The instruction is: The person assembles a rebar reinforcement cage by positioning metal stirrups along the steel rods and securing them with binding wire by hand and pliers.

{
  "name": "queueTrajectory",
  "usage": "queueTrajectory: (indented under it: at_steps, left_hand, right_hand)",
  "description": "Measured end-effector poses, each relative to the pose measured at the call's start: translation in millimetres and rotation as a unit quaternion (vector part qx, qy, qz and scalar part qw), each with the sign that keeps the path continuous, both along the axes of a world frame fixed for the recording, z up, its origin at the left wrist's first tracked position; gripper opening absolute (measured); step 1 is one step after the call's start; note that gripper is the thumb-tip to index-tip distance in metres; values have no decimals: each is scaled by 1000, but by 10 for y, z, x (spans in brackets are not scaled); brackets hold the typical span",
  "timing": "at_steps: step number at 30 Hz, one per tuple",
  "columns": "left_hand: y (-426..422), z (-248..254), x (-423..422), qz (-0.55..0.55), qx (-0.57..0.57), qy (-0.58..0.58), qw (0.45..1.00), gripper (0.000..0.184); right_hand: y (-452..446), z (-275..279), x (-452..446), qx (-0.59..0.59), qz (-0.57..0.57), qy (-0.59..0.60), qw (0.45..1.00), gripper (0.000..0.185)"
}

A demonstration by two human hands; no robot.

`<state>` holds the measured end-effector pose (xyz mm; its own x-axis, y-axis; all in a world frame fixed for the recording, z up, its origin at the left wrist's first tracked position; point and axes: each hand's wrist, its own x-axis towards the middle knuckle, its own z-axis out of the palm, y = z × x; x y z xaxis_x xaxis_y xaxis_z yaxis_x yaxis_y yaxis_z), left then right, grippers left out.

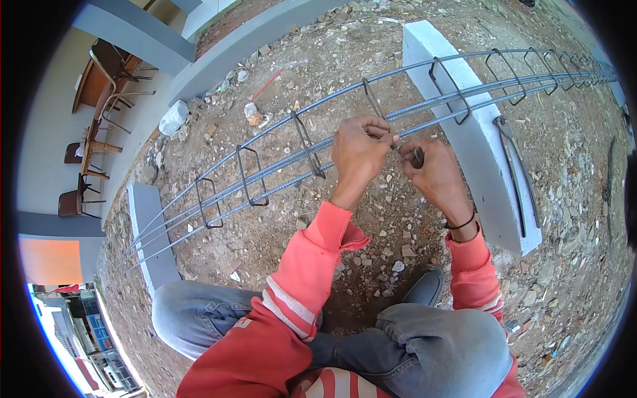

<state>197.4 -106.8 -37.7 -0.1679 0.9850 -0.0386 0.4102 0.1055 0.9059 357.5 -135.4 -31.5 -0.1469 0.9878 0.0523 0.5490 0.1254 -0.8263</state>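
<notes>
A long cage of steel bars (279, 161) with square wire stirrups (251, 176) runs from lower left to upper right across two pale blocks. My left hand (361, 149) is at the lower bars beside one stirrup, its thumb and fingers pinched together; what they hold is too small to make out. Just to its right, my right hand (431, 166) is curled around a dark tool, of which only a rounded end shows. The two hands nearly touch at the fingertips.
Under the cage stand a large pale block (491, 172) on the right, with a bent dark metal piece (514, 166) on it, and another block (151, 232) on the left. Stony ground surrounds them. A white rock (174, 118), chairs (71, 203) and a wooden table (89, 89) are at upper left.
</notes>
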Motion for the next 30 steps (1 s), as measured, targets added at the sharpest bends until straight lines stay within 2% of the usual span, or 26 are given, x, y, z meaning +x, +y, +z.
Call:
queueTrajectory:
  at_steps: [3,5,6,8,11,15,17,18,20,30]
  left_hand:
    - [9,25,16,-11,-4,19,1000,16]
    - [14,37,24,-29,9,88,996,13]
    - [9,30,20,-29,9,87,996,13]
    - [-1,3,16,-43,31,89,995,12]
    - [-10,-10,-2,-65,71,84,992,13]
    - [-65,14,-22,-81,121,86,986,15]
    - [-50,-27,-22,-75,164,125,976,18]
    - [-40,-46,-25,-76,163,124,976,18]
    - [-37,-13,-37,-85,120,100,984,20]
    - [-38,-36,-48,-75,111,69,989,20]
  right_hand:
    - [73,208,29,52,36,-42,997,10]
    - [244,245,104,123,87,-125,981,10]
    - [324,286,129,123,87,-126,980,10]
    - [492,356,183,184,173,-100,962,11]
    - [748,218,168,251,201,-76,944,15]
    - [821,93,178,267,197,-41,942,18]
    - [760,64,216,278,159,-22,947,21]
    - [750,59,223,277,158,-23,948,21]
    - [722,53,235,362,143,-117,914,22]
    - [666,4,191,399,163,-82,898,18]
